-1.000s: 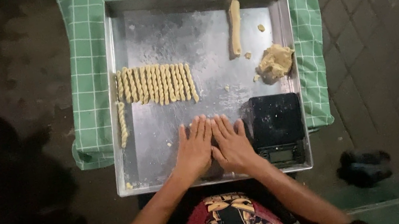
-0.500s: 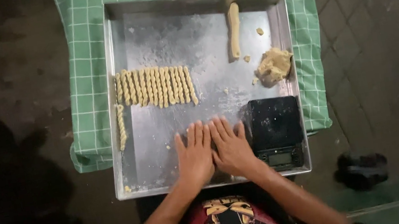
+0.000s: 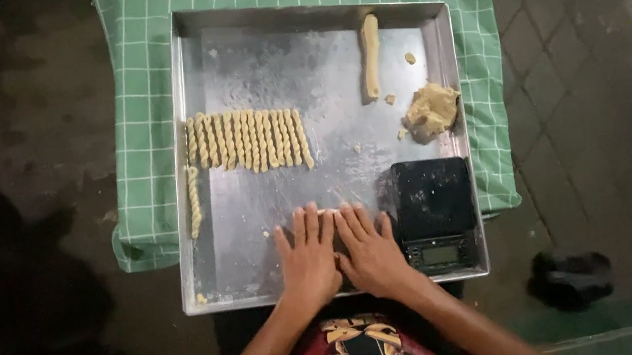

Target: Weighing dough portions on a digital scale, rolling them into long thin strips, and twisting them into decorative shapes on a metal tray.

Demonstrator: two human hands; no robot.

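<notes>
A thin strand of pale dough [image 3: 328, 211] shows only as a sliver between the fingertips of the two hands, near the front of the metal tray [image 3: 232, 290], so it lies mostly hidden under the palms. The left hand [image 3: 308, 260] and the right hand [image 3: 370, 256] lie flat side by side, fingers straight and slightly spread, gripping nothing and pressing down on the tray. Rolling well here seems to call for light, even pressure from both palms, with the hands drifting apart so the strand thins evenly instead of flattening or tearing in the middle. Further back lies a neat row of twisted dough sticks [image 3: 248, 141], with one more twisted stick [image 3: 194, 200] set lengthwise at its left end; a strand of matching thickness would give a matching piece. Just right of the right hand sits a black kitchen scale [image 3: 435, 213]. Beyond it rest a rough dough lump [image 3: 433, 109] and a thick dough log [image 3: 371, 55]. The tray rests on a green checked cloth [image 3: 141, 104]
</notes>
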